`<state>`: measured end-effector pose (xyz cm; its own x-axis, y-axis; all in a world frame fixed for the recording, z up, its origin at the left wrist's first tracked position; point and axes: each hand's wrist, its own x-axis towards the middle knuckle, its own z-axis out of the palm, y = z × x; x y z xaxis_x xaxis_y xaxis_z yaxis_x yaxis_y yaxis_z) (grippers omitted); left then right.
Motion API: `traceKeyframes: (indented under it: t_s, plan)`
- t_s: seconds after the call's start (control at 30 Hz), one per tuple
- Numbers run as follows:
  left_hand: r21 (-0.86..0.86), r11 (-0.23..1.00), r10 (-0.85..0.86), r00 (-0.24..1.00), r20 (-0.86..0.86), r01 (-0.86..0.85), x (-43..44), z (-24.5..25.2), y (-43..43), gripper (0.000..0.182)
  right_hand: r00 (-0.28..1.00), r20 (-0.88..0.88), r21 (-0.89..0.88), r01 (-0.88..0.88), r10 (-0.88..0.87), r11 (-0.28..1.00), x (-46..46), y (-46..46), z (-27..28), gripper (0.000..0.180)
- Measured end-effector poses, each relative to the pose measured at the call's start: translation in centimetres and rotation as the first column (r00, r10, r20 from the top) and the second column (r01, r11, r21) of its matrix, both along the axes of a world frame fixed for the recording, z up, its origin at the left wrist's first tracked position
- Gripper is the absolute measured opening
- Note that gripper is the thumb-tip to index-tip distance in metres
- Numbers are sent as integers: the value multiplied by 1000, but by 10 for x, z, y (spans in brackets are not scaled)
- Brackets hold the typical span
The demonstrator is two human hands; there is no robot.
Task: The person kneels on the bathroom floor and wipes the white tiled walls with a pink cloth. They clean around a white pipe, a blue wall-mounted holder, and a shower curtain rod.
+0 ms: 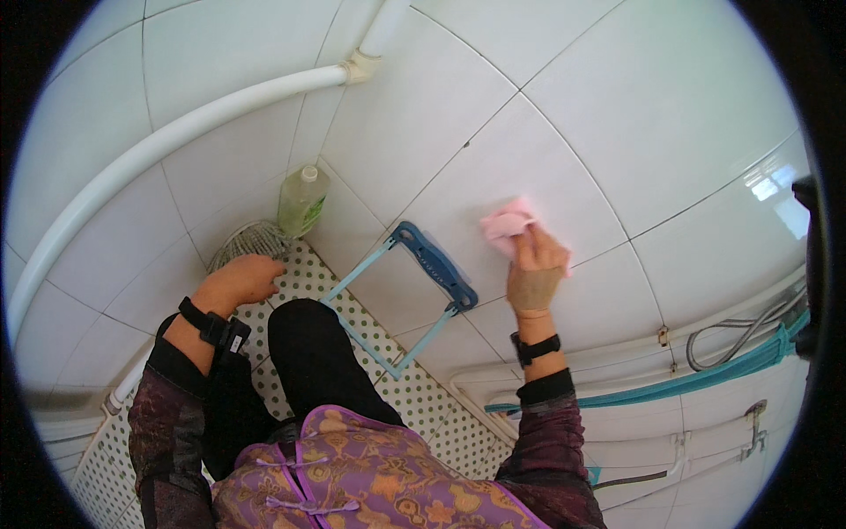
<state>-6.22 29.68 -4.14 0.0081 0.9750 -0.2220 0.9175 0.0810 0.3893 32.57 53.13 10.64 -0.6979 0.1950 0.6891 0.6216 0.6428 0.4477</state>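
My right hand (535,264) presses a folded pink cloth (507,223) against the white wall tiles (562,178), fingers bent over it. To the left, my left hand (241,284) hangs above the floor near my knee, its fingers loosely bent and somewhat apart, with nothing visible in them. Just beyond it lies a grey mop head (254,243). A clear bottle of pale green liquid (303,202) with a white cap stands in the corner by the mop. Between my hands, a light-blue frame with a dark-blue slotted bar (433,264) leans close to the wall.
White pipe (198,122) curves along the left wall to a joint near the corner. The floor (423,413) is white with green dots. On the right are a teal cloth strip (661,390), a grey flexible hose (700,344) and a metal tap (755,430).
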Motion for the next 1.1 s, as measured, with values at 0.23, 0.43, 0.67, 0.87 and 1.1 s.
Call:
traceKeyframes:
  t_s: [0.23, 0.43, 0.67, 0.87, 1.1]
  plan:
    - [-21, 1000, 15, 1000, -9, -15, -1, -2, 0, 25, 968, -250, 220, 53, 4, 974, -9, 5, 121, 39]
    - [49, 998, -23, 1000, -13, 24, -2, -8, 0, 25, 943, -328, 238, 28, 53, 971, -3, 3, 125, 40]
    - [12, 1000, 0, 1000, 28, -1, 2, 2, 1, 25, 974, -226, 149, 50, -15, 988, 24, 5, 12, 39]
    - [-60, 998, 17, 1000, -13, -18, 7, 11, 5, 29, 992, -122, -104, -24, 12, 994, 46, -10, -76, 15]
    - [-82, 996, 44, 999, 10, -43, 4, 4, 6, 32, 990, -132, -233, -87, 58, 968, 57, -19, -149, 22]
